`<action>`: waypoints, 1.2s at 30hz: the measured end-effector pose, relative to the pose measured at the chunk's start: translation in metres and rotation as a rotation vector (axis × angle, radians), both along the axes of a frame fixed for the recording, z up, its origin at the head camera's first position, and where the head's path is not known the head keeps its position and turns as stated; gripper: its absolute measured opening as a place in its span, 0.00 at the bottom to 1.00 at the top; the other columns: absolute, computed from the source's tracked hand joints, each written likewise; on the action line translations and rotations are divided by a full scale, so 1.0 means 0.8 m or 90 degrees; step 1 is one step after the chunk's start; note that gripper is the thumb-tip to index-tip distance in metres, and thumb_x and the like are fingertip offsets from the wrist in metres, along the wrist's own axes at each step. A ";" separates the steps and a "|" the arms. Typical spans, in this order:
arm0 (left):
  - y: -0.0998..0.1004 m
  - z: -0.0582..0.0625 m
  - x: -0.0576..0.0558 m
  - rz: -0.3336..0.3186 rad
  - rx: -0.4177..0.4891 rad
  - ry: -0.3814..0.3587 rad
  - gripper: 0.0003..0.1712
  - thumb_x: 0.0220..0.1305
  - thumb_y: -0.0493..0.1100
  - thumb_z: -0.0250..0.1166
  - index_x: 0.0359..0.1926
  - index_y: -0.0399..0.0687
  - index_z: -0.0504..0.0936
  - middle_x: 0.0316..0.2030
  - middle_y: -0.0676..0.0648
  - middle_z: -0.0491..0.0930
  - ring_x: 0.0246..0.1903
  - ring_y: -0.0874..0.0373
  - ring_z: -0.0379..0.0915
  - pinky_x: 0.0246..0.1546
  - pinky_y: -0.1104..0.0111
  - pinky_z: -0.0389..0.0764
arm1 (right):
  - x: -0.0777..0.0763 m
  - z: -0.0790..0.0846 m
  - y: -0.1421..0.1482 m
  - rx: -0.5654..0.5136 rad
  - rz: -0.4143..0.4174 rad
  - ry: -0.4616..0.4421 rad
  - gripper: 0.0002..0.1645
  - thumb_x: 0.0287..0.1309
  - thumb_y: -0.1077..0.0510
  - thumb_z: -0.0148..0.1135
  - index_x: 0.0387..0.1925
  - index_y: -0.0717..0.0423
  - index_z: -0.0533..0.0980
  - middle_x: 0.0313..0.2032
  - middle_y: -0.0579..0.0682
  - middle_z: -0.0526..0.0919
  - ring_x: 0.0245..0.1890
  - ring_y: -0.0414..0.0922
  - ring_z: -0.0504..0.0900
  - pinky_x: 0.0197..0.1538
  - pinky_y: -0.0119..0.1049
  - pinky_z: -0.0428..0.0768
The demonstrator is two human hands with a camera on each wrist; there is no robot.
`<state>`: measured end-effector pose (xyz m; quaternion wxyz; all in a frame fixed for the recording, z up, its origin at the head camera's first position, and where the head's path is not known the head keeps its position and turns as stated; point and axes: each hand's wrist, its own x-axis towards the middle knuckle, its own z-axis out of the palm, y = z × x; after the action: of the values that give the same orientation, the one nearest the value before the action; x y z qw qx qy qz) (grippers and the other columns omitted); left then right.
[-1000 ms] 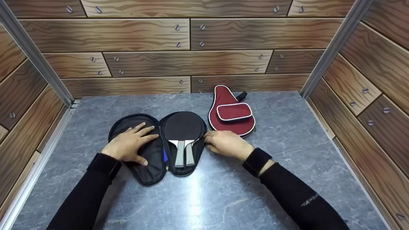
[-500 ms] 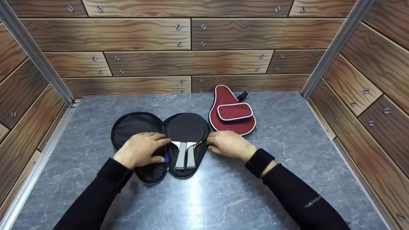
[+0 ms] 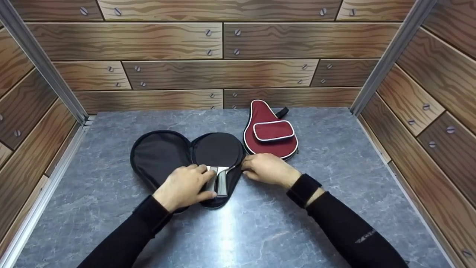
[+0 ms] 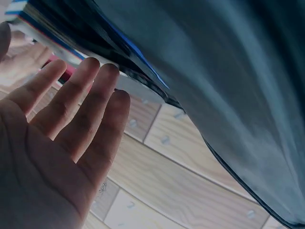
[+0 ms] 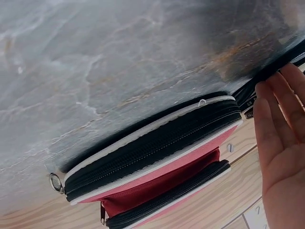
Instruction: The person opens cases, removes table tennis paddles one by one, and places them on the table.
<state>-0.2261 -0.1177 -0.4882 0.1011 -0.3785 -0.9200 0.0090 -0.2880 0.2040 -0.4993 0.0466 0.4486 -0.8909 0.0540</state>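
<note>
Black case [image 3: 158,149] lies under the relaxed, empty left hand [image 3: 184,187], touching the right hand [image 3: 269,169], whose grip's unclear.

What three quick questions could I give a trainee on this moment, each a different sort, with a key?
1. Count: how many table tennis paddles lie in the open black paddle case?

2. True or false: in the head view, the red paddle case lies to the left of the black one.

3. Identify: in the head view, which hand partly hides the leftmost paddle handle?

Key:
1. Two.
2. False; the red paddle case lies to the right.
3. The left hand.
</note>
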 end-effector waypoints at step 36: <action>-0.009 0.011 0.012 0.027 0.022 0.074 0.33 0.53 0.49 0.82 0.60 0.44 0.89 0.40 0.43 0.88 0.36 0.47 0.88 0.32 0.54 0.94 | -0.003 -0.003 0.002 -0.014 0.006 -0.013 0.08 0.78 0.57 0.72 0.50 0.54 0.93 0.48 0.48 0.97 0.53 0.46 0.96 0.56 0.48 0.96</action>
<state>-0.2169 -0.1251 -0.4797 0.1605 -0.3557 -0.9206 0.0169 -0.2906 0.2059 -0.5017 0.0425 0.4518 -0.8885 0.0685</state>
